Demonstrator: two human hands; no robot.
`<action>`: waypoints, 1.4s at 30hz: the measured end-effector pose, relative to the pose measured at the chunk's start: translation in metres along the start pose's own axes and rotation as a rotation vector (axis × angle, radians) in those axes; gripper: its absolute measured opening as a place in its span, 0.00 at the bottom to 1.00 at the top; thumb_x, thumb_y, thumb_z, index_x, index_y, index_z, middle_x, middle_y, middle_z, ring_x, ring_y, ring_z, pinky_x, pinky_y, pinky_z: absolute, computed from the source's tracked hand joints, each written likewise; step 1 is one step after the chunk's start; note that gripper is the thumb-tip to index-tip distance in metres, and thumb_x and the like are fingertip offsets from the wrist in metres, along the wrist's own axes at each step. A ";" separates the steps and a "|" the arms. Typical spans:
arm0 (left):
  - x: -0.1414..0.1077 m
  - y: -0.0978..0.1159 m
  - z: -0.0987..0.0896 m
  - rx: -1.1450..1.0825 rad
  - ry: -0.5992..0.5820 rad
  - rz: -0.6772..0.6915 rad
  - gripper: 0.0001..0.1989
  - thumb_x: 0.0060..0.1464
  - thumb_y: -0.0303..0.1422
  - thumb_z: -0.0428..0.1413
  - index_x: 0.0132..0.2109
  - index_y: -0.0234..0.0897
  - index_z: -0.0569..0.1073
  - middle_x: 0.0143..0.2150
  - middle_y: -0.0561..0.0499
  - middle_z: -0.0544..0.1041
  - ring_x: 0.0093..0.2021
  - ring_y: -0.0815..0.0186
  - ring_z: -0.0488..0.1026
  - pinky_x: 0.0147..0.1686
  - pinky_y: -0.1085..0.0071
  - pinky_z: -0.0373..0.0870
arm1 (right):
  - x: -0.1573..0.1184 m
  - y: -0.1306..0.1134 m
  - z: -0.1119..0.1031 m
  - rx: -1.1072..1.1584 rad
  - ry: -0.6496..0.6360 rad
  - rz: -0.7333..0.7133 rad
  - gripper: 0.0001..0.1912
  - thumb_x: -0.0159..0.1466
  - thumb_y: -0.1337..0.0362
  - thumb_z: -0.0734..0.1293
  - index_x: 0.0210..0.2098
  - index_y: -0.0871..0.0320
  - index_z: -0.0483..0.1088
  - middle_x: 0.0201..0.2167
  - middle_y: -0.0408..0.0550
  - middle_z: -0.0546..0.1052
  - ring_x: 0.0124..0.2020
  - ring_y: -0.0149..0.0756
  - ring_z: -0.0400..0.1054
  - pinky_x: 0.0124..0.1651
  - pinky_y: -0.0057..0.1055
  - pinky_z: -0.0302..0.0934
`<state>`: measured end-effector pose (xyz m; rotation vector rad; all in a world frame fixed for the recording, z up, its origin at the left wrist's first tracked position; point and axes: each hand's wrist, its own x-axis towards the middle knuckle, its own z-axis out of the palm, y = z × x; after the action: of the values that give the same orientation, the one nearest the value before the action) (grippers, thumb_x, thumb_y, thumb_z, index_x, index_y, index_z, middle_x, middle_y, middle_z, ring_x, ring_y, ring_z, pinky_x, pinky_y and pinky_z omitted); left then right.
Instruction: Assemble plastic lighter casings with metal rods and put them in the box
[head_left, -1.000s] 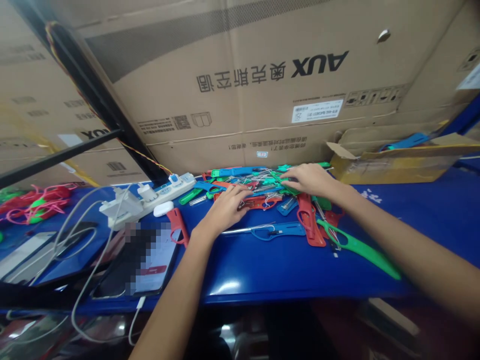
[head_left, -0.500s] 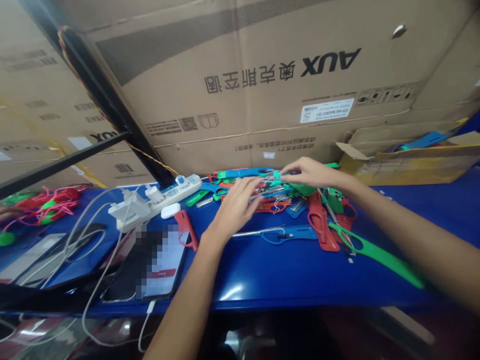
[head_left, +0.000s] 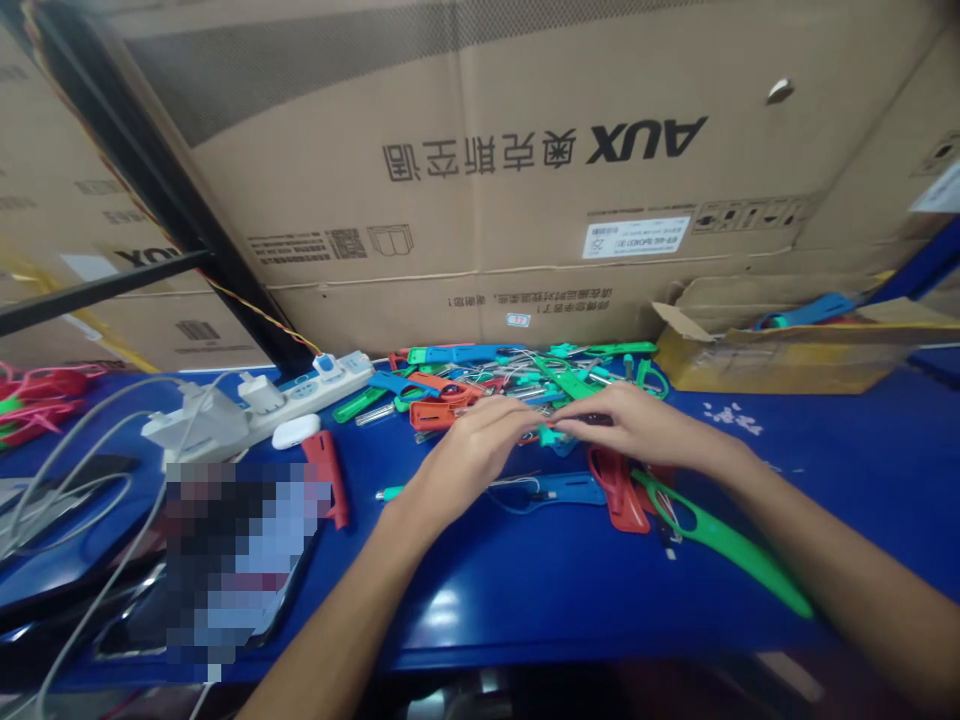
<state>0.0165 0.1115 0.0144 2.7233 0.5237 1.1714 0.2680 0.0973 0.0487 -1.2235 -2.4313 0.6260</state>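
Observation:
My left hand (head_left: 487, 438) and my right hand (head_left: 630, 425) meet over the front of a heap of coloured plastic parts (head_left: 442, 385) with metal rods and thin wires. The fingers of both are closed. Something small and dark shows at my right fingers, partly hidden, and a bit of red shows between the two hands; I cannot make out what either is. Just below them lies a blue handle-shaped piece (head_left: 574, 490) with a wire. To its right are a red piece (head_left: 626, 500) with an oval opening and a long green curved piece (head_left: 750, 562).
A white power strip (head_left: 304, 400) with plugged-in chargers, a white case (head_left: 295, 432), a red plastic piece (head_left: 327, 480) and a phone (head_left: 247, 560) are on the left. An open carton (head_left: 780, 362) holds blue parts at right. A large cardboard box (head_left: 480, 230) stands behind.
My hands have come together in front of the heap; before, they were apart over it with the left fingers spread. The view has shifted slightly.

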 end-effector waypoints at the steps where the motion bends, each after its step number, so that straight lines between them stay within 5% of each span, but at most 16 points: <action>1: -0.001 -0.003 -0.003 -0.023 -0.023 -0.025 0.13 0.70 0.26 0.49 0.55 0.34 0.74 0.48 0.44 0.80 0.49 0.63 0.76 0.49 0.64 0.74 | -0.002 -0.001 0.000 -0.074 0.002 -0.013 0.21 0.72 0.50 0.61 0.47 0.56 0.81 0.31 0.47 0.81 0.28 0.33 0.67 0.35 0.31 0.56; 7: -0.009 -0.015 -0.027 -0.221 -0.205 -0.185 0.12 0.69 0.27 0.52 0.51 0.40 0.79 0.44 0.48 0.79 0.43 0.67 0.77 0.44 0.69 0.74 | -0.008 -0.012 0.010 -0.084 -0.261 -0.159 0.15 0.72 0.55 0.64 0.44 0.53 0.82 0.35 0.47 0.83 0.32 0.34 0.73 0.36 0.31 0.57; 14: -0.007 -0.002 -0.028 -0.260 -0.542 -0.406 0.05 0.64 0.31 0.59 0.41 0.38 0.81 0.39 0.52 0.80 0.39 0.67 0.76 0.41 0.70 0.70 | -0.010 -0.025 0.014 -0.149 -0.302 -0.200 0.13 0.71 0.55 0.67 0.44 0.52 0.82 0.30 0.45 0.80 0.29 0.33 0.70 0.32 0.29 0.53; 25: -0.010 0.001 -0.032 -0.128 -0.606 -0.563 0.05 0.56 0.33 0.60 0.36 0.37 0.80 0.34 0.52 0.81 0.31 0.68 0.73 0.30 0.72 0.64 | -0.016 -0.031 0.010 -0.087 -0.406 -0.058 0.15 0.68 0.50 0.68 0.46 0.50 0.82 0.28 0.45 0.81 0.27 0.34 0.70 0.30 0.29 0.51; 34: -0.011 0.004 -0.027 -0.036 -0.613 -0.510 0.05 0.56 0.34 0.62 0.36 0.38 0.81 0.34 0.51 0.82 0.34 0.65 0.76 0.35 0.70 0.66 | -0.016 -0.024 0.008 -0.058 -0.398 -0.060 0.17 0.67 0.49 0.70 0.51 0.47 0.81 0.30 0.46 0.81 0.28 0.34 0.68 0.30 0.29 0.52; 42: -0.010 0.004 -0.027 -0.042 -0.639 -0.501 0.07 0.58 0.36 0.61 0.36 0.38 0.80 0.33 0.51 0.81 0.32 0.66 0.75 0.32 0.71 0.64 | -0.006 -0.018 0.024 -0.035 -0.312 -0.005 0.11 0.71 0.58 0.67 0.44 0.57 0.78 0.31 0.47 0.78 0.34 0.36 0.70 0.37 0.30 0.57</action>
<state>-0.0084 0.1042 0.0277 2.4968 0.9671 0.1755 0.2478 0.0770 0.0370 -1.2102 -2.7073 0.8304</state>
